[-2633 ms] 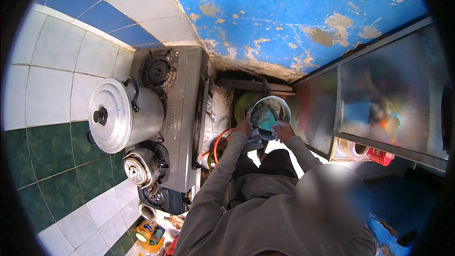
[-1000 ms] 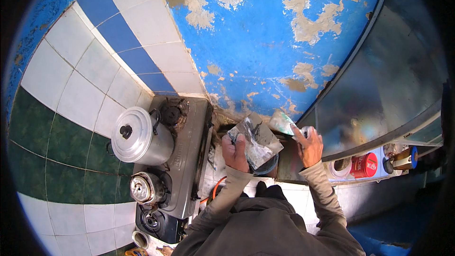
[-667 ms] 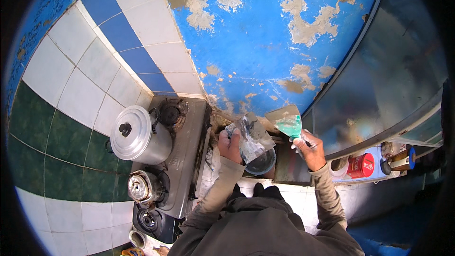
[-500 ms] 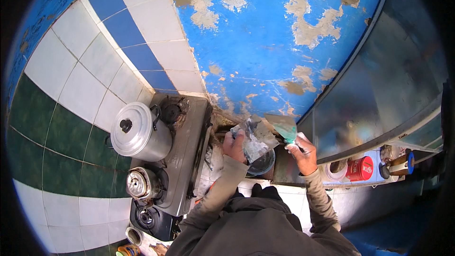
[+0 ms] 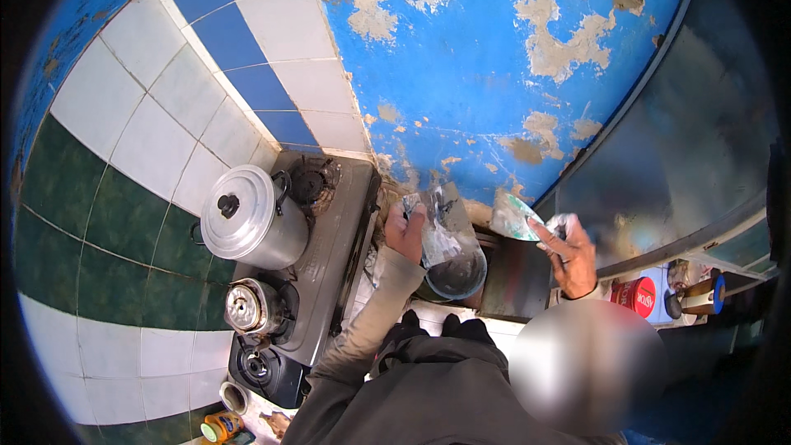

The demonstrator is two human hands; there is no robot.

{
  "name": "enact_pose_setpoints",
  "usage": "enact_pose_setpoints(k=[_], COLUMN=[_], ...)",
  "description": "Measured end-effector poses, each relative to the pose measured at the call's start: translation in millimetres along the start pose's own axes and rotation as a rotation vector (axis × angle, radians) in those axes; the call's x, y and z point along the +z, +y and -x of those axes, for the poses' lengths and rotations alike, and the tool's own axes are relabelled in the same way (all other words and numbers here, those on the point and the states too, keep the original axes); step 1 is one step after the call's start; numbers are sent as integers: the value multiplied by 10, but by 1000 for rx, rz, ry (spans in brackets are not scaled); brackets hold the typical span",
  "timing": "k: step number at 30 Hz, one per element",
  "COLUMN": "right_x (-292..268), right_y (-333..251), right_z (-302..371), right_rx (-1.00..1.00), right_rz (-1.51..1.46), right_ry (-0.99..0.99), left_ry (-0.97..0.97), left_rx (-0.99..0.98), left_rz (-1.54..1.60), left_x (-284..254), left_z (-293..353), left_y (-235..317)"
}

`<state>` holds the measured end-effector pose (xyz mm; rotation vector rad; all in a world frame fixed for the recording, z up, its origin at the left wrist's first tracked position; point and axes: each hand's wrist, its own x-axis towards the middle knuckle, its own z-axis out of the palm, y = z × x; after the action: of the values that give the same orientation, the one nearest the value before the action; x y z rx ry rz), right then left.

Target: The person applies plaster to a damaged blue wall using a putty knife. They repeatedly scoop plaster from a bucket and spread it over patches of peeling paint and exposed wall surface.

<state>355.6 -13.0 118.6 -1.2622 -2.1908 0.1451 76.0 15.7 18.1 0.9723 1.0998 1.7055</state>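
My left hand [image 5: 405, 231] is closed on a flat plate [image 5: 449, 213] smeared with whitish-grey paste; how its fingers grip underneath is hidden. Just below the plate sits a round dark bucket [image 5: 459, 277], partly covered by it. To the right, my right hand [image 5: 570, 254] pinches a putty knife [image 5: 512, 216] with a greenish, paste-streaked blade. The blade points left and stands apart from the plate. White paste also marks the fingers of my right hand. Ahead rises a blue wall [image 5: 470, 91] with flaked paint and bare grey patches.
On the left, a stove [image 5: 334, 255] carries a lidded aluminium pot [image 5: 251, 218] and a kettle [image 5: 251, 306]. A glass-fronted cabinet [image 5: 676, 140] curves along the right. Beside it, a shelf holds a red can [image 5: 634, 297]. A jar [image 5: 221, 426] stands at the lower left.
My right hand has moved right with the putty knife, away from the plate, and its blade has turned to point left. The plate is now tilted differently, showing more of the bucket.
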Motion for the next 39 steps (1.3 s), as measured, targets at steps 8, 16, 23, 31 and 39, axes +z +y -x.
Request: enact_pose_setpoints(k=[8,16,23,31,39], right_x=[-417,-411,-404,-488,-622], right_y=[-422,-631,261,203,797], right_z=[-559,-752,-543,-810,-1776], right_rx=[-477,-617,49,401,69], right_rz=[579,766,75,-1406,-118], right_ry=[-237,-337,-275,439,982], left_ry=[-148,-53,30,36,90], left_rx=[-23,48,270,-33,-93], left_rz=[41,42,-266,-106,98], left_x=[72,77,-388,-657,-920], left_z=[-72,-24,-99,46,272], left_y=[142,225,-13,-150,-440])
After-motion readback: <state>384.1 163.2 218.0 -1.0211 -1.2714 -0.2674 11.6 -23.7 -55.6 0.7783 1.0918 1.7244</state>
